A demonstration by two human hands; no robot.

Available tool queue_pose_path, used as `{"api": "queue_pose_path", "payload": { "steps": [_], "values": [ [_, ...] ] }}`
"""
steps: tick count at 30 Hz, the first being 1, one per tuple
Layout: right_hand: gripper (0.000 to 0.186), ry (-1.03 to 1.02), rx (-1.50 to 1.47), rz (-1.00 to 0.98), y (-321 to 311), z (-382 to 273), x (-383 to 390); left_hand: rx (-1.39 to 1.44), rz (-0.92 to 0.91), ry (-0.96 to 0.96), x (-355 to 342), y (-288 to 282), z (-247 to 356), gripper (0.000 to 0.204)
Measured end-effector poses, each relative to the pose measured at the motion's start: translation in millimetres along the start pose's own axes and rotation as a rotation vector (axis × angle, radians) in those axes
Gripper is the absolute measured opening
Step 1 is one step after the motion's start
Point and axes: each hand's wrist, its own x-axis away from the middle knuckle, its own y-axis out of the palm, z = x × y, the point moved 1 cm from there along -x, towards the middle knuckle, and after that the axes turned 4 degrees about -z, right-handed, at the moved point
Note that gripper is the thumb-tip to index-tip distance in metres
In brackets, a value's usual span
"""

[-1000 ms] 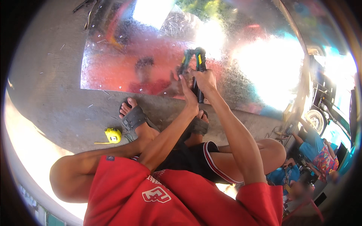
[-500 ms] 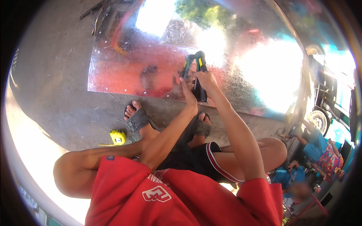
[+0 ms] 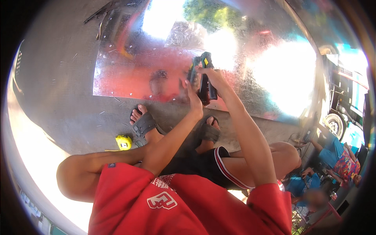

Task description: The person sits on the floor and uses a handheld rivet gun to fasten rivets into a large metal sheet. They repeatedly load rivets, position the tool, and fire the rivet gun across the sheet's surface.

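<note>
My right hand [image 3: 214, 80] is wrapped around the upper part of a dark green and black hand tool with yellow marks, apparently a rivet gun [image 3: 207, 92]. The tool stands over a shiny metal sheet [image 3: 117, 88], near its close edge, with its head pointing away from me. At the tool's left side is my left hand [image 3: 194, 100], with at least one finger stretched straight; its other fingers are partly hidden. Whether it touches the tool or the sheet I cannot tell. Several rivet-like dots run along the sheet, which mirrors the tool and hands.
A yellow tape measure [image 3: 123, 142] lies on the concrete floor left of my sandalled feet. A clear plastic bag [image 3: 186, 34] with many thin pieces rests on the sheet. Thin metal bits are scattered around. Other people sit at the right, near a wheel [image 3: 333, 124].
The tool has tilted slightly, and its lower end has shifted a little away from me. My right hand has moved slightly with it; the left hand stays nearly in place.
</note>
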Motion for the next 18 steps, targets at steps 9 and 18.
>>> {"api": "queue_pose_path", "payload": {
  "steps": [9,18],
  "values": [
    [0.036,-0.026,0.171,0.251,21,21,-9,0.097,0.088,0.263,-18,4,-5,0.088],
    [0.032,-0.154,0.138,0.371,27,28,-7,-0.006,-0.007,0.15,-9,-1,-7,0.081]
  ]
}}
